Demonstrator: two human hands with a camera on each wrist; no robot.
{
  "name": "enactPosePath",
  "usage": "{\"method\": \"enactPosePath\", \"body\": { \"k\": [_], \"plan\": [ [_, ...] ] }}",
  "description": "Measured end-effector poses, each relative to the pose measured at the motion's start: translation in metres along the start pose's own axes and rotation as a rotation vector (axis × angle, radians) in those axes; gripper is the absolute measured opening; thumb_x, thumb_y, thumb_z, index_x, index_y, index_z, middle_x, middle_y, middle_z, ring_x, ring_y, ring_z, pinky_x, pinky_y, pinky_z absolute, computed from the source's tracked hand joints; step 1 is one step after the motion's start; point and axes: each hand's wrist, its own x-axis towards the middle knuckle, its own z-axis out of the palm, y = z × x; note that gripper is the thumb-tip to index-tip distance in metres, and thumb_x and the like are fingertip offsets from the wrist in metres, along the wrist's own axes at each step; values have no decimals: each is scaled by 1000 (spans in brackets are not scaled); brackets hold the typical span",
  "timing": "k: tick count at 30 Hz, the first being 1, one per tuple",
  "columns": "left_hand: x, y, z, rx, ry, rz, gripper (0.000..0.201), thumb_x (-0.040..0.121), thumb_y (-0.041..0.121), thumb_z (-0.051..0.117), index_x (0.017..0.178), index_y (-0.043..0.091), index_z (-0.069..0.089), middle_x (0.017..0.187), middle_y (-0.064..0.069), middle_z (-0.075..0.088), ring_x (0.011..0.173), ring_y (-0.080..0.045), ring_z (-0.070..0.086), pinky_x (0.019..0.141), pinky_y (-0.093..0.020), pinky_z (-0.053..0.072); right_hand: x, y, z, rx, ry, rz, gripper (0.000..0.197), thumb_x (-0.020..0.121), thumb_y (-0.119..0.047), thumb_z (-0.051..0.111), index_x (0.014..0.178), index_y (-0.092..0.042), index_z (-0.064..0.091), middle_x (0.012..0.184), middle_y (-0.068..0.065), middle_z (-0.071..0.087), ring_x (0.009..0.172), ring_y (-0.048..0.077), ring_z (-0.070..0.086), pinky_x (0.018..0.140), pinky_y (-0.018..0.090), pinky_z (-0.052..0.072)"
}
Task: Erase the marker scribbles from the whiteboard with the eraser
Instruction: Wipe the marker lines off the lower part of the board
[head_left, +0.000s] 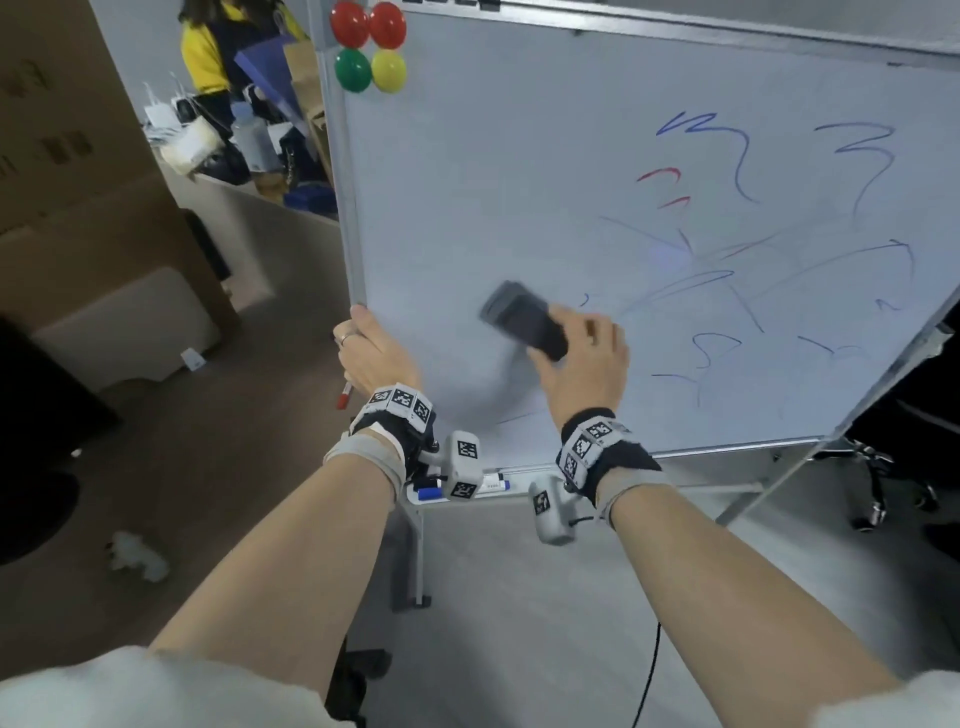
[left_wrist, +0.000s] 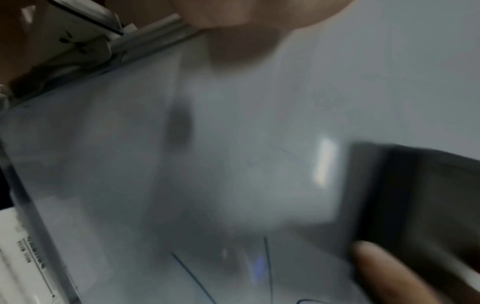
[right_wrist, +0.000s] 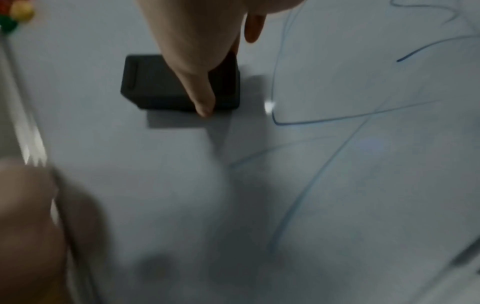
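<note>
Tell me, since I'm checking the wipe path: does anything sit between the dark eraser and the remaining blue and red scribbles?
Nothing visible does. The dark rectangular eraser, held by the right hand, lies on bare white whiteboard left of the scribbles.

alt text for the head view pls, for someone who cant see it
The right hand presses a dark eraser against a whiteboard whose right half carries blue and red scribbles. The left hand grips the board's left edge and holds a red marker. Four round magnets sit at its top left corner.
</note>
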Motion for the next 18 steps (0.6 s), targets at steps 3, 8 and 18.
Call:
{"method": "enactPosePath", "body": {
  "k": [3, 8, 18],
  "plan": [
    [-5, 3, 3, 24, 36, -4, 47, 100, 49, 26, 92, 14, 56, 94, -10, 67, 96, -36, 58, 87, -38, 38, 41, 23, -20, 147, 268, 309, 59, 76, -28, 80, 130, -19, 56, 122, 15, 54, 108, 35, 47, 89, 44, 44],
    [-10, -3, 6, 112, 109, -15, 45, 104, 38, 30, 109, 4, 60, 110, -15, 64, 109, -36, 54, 94, -44, 38, 14, 36, -7, 85, 132, 251, 56, 73, -22, 83, 121, -11, 56, 116, 20, 52, 106, 38, 46, 89, 45, 42],
    [-27, -50, -3, 132, 90, -37, 47, 104, 36, 31, 112, 0, 61, 110, -18, 64, 107, -37, 55, 91, -39, 37, 2, 42, 5, 22, 62, -47, 52, 67, -14, 83, 114, -20, 61, 108, 11, 51, 97, 30, 44, 84, 44, 46]
  ]
}}
